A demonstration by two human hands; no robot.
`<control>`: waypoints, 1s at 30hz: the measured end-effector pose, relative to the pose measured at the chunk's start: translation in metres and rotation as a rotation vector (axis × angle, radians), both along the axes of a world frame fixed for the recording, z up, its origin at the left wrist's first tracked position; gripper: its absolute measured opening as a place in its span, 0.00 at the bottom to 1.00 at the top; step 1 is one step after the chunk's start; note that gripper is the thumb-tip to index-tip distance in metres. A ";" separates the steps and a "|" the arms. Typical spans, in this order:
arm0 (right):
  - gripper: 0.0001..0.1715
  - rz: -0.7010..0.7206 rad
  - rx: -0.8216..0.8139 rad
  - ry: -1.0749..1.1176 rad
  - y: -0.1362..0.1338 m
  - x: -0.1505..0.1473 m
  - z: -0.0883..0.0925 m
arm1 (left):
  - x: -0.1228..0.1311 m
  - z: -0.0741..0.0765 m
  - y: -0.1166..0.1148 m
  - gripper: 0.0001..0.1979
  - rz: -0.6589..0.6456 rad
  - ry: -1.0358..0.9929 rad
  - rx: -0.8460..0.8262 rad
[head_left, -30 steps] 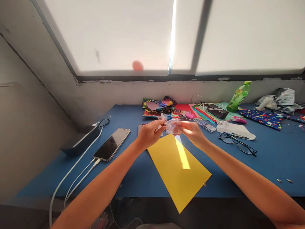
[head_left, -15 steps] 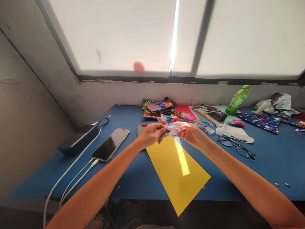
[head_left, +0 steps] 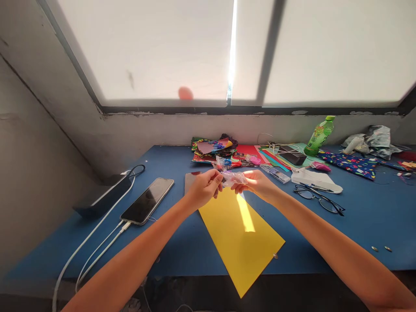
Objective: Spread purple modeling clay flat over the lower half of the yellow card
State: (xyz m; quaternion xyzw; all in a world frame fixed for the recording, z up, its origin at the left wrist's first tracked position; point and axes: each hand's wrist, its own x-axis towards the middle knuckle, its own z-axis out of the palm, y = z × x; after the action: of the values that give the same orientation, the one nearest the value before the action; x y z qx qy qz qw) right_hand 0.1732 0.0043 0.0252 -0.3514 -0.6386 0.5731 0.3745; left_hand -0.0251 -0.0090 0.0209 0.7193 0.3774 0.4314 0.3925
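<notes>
A crumpled clear plastic bag [head_left: 234,178] is stretched between my two hands, above the far end of a yellow sheet of paper [head_left: 238,242]. My left hand [head_left: 206,186] pinches its left side with thumb and fingers. On the other side, my right hand [head_left: 256,184] grips the bag's right end, fingers curled under. Whatever the bag contains is too small to make out. The yellow sheet lies at a slant, one corner sticking out past the desk's front edge. A dark flat device [head_left: 190,182] shows partly behind my left hand.
On the blue desk [head_left: 175,236], a phone [head_left: 147,201] with a white cable and a black box [head_left: 104,193] stand left. Eyeglasses [head_left: 320,200], a green bottle [head_left: 320,136] and a patterned pouch [head_left: 351,164] are right. Colourful fabric [head_left: 214,149] is piled at the back.
The view has shifted slightly. My right hand has turned a little and moved closer to my left, with the bag still held between them.
</notes>
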 end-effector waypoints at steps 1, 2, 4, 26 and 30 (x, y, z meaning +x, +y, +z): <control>0.28 -0.013 0.013 -0.004 0.000 0.000 0.000 | 0.000 0.001 -0.001 0.16 -0.003 0.007 0.011; 0.28 -0.022 0.027 -0.008 0.000 0.000 0.000 | 0.000 0.001 -0.002 0.14 -0.005 0.016 0.019; 0.28 -0.024 0.053 -0.018 -0.002 0.000 0.003 | 0.000 0.002 -0.003 0.11 -0.002 0.029 0.031; 0.31 0.009 0.314 -0.102 -0.023 -0.013 0.007 | 0.002 -0.002 -0.009 0.21 -0.165 0.112 0.030; 0.31 -0.018 0.364 -0.140 -0.021 -0.011 0.008 | 0.002 -0.004 -0.012 0.15 -0.176 0.142 0.042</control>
State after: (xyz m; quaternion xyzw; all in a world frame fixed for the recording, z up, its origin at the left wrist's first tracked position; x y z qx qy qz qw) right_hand 0.1619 -0.0166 0.0333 -0.3225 -0.7531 0.4189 0.3917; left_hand -0.0229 -0.0208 0.0171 0.7865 0.3307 0.3511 0.3858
